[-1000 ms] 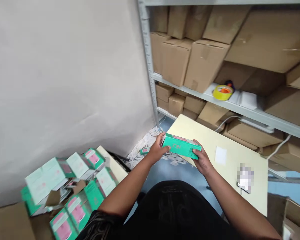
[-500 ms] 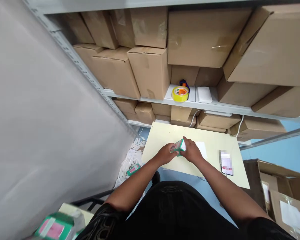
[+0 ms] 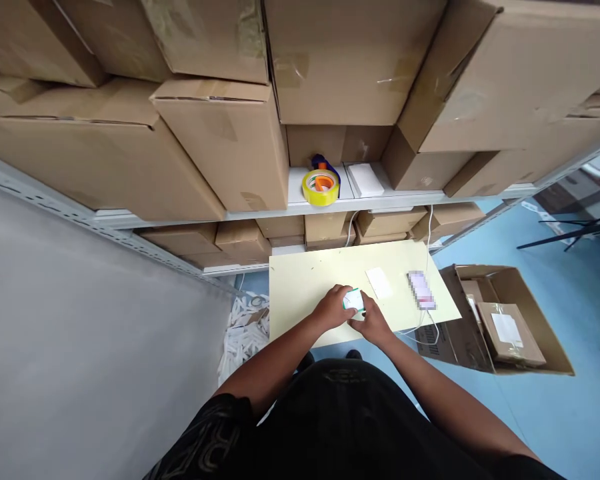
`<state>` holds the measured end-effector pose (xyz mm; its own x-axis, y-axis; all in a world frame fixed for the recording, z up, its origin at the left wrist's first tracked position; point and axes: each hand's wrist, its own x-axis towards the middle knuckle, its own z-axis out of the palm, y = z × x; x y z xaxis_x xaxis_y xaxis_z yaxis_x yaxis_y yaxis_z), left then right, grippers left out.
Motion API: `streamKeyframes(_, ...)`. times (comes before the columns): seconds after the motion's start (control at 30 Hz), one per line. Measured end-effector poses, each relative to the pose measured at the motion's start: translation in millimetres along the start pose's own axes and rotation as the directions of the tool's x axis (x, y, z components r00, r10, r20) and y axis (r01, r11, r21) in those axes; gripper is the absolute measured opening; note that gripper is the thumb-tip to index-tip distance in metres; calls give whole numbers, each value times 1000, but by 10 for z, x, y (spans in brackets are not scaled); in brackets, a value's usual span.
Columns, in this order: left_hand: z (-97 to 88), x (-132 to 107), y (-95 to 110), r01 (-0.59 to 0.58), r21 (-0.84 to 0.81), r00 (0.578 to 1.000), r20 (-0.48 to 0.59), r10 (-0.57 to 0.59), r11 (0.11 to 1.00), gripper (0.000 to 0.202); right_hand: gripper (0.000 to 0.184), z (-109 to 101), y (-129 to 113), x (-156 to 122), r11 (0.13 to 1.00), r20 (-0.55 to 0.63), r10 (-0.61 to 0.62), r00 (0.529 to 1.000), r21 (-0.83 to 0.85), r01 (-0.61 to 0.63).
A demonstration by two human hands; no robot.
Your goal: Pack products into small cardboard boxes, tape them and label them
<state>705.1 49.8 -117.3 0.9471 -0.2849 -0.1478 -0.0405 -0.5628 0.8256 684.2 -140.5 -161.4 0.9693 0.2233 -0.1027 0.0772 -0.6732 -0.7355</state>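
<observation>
Green-white box [image 3: 353,300], one piece, is gripped by left hand [image 3: 331,309] and right hand [image 3: 373,325] at one table [image 3: 300,287]; one paper [image 3: 379,283] lies on it, one shelf [image 3: 260,215] behind, blue floor [image 3: 500,247] below.

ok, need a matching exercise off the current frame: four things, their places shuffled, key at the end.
Things
1. Green-edged box
2. Tape
3. White sheet
4. Open carton

Places
A. flat on the table
B. on the floor, right of the table
C. between the left hand and right hand
D. on the shelf behind the table

Pairs: 1-C, 2-D, 3-A, 4-B
</observation>
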Motion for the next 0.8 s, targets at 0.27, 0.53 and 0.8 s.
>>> streamKeyframes(0.27, 86, 14, -48, -5, -26, 1000, -19, 4, 1000, 62, 96, -108, 28, -77, 999, 32, 26, 999, 27, -27)
streamKeyframes(0.53, 331, -155, -223, 263, -501, 909, -157, -385, 825, 36, 72, -148, -320, 146, 952, 29, -76, 997, -296, 81)
streamKeyframes(0.8, 490, -357, -376, 412, -721, 800, -6, -599, 557, 46, 54, -433, 227, 340, 674, 97, 441, 892, 621, -401)
